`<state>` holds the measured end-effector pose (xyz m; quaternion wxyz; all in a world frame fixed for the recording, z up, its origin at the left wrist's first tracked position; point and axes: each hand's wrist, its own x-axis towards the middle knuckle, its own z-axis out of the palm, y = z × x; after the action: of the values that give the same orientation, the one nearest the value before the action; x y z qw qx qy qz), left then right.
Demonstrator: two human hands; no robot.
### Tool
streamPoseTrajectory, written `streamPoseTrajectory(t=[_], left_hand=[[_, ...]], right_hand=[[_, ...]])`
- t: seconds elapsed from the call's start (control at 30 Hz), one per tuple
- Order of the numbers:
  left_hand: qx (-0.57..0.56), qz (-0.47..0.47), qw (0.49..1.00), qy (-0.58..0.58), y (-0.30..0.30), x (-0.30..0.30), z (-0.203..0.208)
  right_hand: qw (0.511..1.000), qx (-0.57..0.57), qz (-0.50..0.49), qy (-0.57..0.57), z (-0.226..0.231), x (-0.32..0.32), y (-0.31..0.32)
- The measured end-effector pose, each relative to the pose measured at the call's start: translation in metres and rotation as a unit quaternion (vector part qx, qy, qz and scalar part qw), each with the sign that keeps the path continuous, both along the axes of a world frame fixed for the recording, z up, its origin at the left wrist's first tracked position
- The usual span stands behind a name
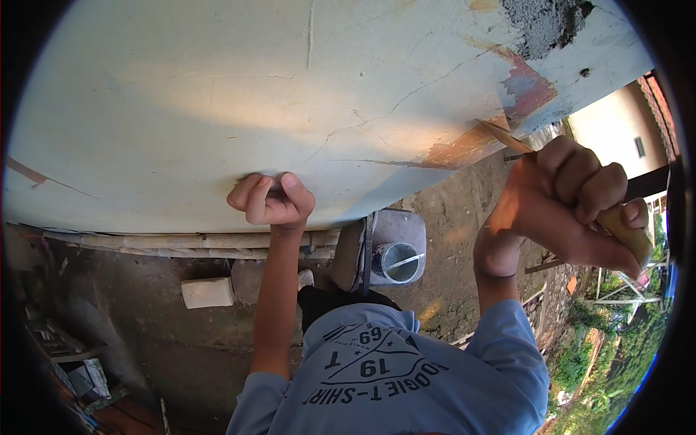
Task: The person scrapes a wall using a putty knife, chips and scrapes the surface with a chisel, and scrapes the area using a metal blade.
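My right hand (573,188) is wrapped round a scraper (510,139) whose thin blade reaches the wall beside a bare, orange-brown patch (464,147). Part of its handle shows below my fingers. My left hand (274,199) is up against the lower part of the pale blue wall (239,123), its fingers curled in toward the thumb, and nothing shows in it. Fine cracks run across the painted surface. Further up at the right, a rough grey patch (540,29) breaks the paint, above a reddish-brown one (529,87).
Below the wall stands a grey seat-like object (413,223) bearing a metal can (386,261) with a light stick across it. Bamboo poles (181,243) lie along the wall's foot. A whitish block (207,293) rests on the dirt ground. Greenery (602,362) fills the far right.
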<state>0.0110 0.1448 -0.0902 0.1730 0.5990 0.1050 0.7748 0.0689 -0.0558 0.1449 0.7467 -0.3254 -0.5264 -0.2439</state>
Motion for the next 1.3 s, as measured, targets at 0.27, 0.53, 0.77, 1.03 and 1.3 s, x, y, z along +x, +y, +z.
streamPoseTrajectory(t=[0.27, 0.53, 0.77, 1.03, 1.3], left_hand=[[0.043, 0.01, 0.998, 0.05, -0.001, -0.003, 0.012], [0.041, 0.019, 0.998, 0.051, 0.0, -0.005, 0.013], [0.042, 0.022, 0.997, 0.064, -0.002, -0.005, 0.015], [0.028, 0.02, 0.999, 0.041, -0.003, -0.003, 0.01], [0.018, 0.01, 1.0, 0.022, -0.003, -0.001, 0.008]], right_hand=[[0.994, -0.012, -0.103, -0.038, 0.012, -0.012, -0.014], [0.985, -0.001, -0.123, -0.12, 0.016, -0.013, -0.024], [0.988, -0.026, -0.057, -0.139, 0.018, -0.011, -0.027], [0.986, -0.009, -0.007, -0.167, 0.025, -0.009, -0.032], [0.985, -0.063, -0.06, -0.148, 0.02, -0.009, -0.033]])
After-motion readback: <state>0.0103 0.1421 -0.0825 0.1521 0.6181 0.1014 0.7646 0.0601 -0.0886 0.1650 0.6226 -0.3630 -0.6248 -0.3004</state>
